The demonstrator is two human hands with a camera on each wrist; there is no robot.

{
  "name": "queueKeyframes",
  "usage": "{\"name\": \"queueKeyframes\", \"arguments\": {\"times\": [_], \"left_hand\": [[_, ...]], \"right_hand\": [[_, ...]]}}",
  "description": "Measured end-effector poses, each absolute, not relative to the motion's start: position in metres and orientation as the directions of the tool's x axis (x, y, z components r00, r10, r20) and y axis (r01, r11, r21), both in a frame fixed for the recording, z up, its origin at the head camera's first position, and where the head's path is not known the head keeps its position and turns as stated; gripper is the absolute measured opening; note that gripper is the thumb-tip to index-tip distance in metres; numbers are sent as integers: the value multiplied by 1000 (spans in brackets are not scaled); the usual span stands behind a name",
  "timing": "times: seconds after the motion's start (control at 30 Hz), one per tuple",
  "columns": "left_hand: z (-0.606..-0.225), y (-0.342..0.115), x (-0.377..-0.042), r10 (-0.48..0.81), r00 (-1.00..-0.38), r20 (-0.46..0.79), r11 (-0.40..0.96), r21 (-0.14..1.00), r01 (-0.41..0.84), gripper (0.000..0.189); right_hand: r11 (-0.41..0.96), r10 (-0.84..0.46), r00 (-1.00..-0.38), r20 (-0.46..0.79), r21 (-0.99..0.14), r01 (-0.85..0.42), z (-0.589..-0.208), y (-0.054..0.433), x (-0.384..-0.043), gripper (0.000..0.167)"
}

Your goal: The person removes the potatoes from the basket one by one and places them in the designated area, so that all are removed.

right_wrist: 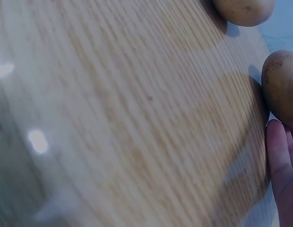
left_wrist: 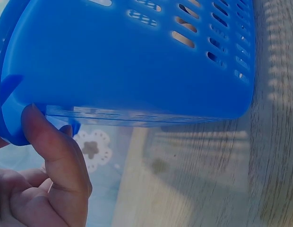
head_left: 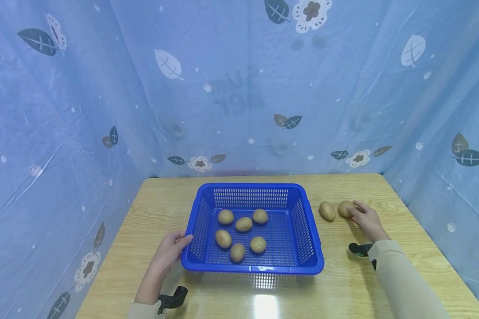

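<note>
A blue plastic basket [head_left: 255, 269] with slotted walls holds several potatoes, among them a round potato [head_left: 258, 244] near the front. At its left rim my left hand [head_left: 170, 250] grips the edge, thumb on top. The left wrist view shows the thumb and curled fingers at the basket's corner [left_wrist: 137, 66]. To the right of the basket, two potatoes lie on the table. My right hand [head_left: 368, 220] reaches to the farther-right potato [head_left: 345, 208], its extended fingertips right at the potato's near end. The other potato [head_left: 327, 211] lies just left of it, untouched.
The basket sits mid-table on a wood-grain table [head_left: 155, 204]. A blue patterned curtain [head_left: 239, 110] surrounds the back and sides. Black wrist mounts [head_left: 173, 297] are strapped to both forearms. Light glares off the table's front.
</note>
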State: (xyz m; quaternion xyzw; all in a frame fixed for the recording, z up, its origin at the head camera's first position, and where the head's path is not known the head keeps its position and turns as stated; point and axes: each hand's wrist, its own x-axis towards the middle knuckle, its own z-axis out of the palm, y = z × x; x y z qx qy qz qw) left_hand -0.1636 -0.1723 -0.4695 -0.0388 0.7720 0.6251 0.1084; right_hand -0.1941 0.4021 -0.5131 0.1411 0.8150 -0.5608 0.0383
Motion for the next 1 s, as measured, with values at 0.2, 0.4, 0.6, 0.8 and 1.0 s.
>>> {"name": "queueKeyframes", "arguments": {"times": [0.2,0.4,0.6,0.8,1.0], "left_hand": [[-468,-172,-163,77,-974,-214,214,958,-193,32],[-469,-172,-163,83,-974,-213,209,959,-192,33],[-470,-173,-164,87,-973,-213,205,960,-192,33],[-470,-172,-164,86,-974,-209,211,959,-187,32],[-468,-172,-163,76,-975,-211,224,956,-189,33]], "right_hand": [[335,190,-958,-216,-903,269,-511,402,-191,74],[366,208,-961,-183,-896,250,-511,402,-189,73],[421,289,-951,-109,-878,229,-509,404,-186,73],[454,318,-947,-42,-871,191,-505,405,-187,71],[473,294,-956,0,-869,145,-497,401,-188,72]]}}
